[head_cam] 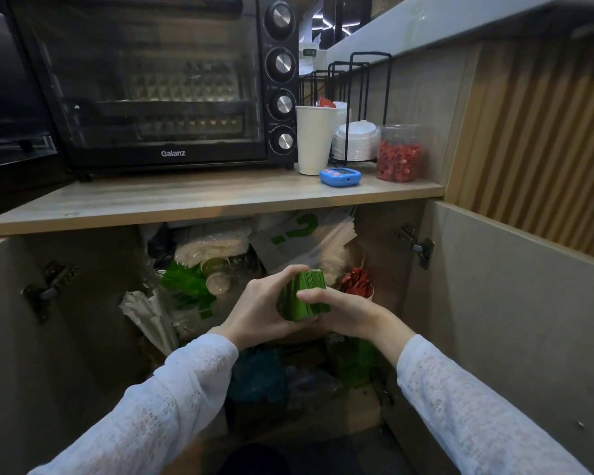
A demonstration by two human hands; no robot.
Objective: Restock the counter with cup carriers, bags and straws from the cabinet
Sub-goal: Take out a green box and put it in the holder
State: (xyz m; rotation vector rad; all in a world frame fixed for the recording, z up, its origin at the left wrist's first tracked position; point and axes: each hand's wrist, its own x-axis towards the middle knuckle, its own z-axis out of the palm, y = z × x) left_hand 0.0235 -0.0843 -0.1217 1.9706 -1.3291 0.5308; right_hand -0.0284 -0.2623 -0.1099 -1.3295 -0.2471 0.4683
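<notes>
Both hands, left hand (pixel 258 303) and right hand (pixel 343 311), clamped together round green straw bundle (pixel 304 296) before open cabinet (pixel 494 286)

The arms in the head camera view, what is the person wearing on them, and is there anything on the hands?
Both arms wear long sleeves of a thin, pale white knit with a speckled, lacy texture, ending at the wrists. The left hand and right hand are bare: no gloves, rings, watch or bracelets show.
</notes>
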